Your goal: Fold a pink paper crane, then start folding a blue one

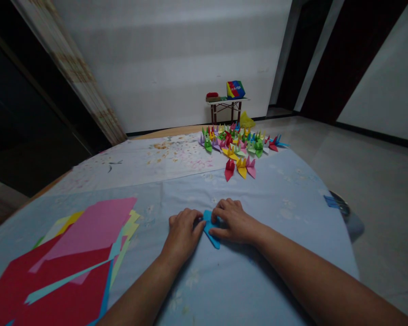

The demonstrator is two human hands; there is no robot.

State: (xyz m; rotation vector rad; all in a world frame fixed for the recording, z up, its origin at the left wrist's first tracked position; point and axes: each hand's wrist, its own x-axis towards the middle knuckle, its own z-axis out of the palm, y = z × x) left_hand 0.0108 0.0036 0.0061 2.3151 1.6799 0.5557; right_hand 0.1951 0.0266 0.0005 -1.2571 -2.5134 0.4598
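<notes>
A narrow piece of blue folded paper point(213, 239) lies on the tablecloth in front of me, between my two hands. My left hand point(183, 233) has its thumb and index finger closed at the paper's left edge. From the right, my right hand point(235, 222) bends its fingers and thumb down onto the paper's other edge. Both hands rest low on the table, and part of the paper is hidden under the right fingers. Beyond them stand folded paper cranes, among them a red crane point(229, 170), a yellow crane point(241, 168) and a pink crane point(250, 167).
Left of my arms lie loose sheets of red paper point(64, 258) and pink paper point(88, 226), with a pale blue strip point(68, 281) across them. Many more coloured cranes crowd the far right of the round table. A small stand point(226, 102) with a colourful box point(235, 89) stands by the wall.
</notes>
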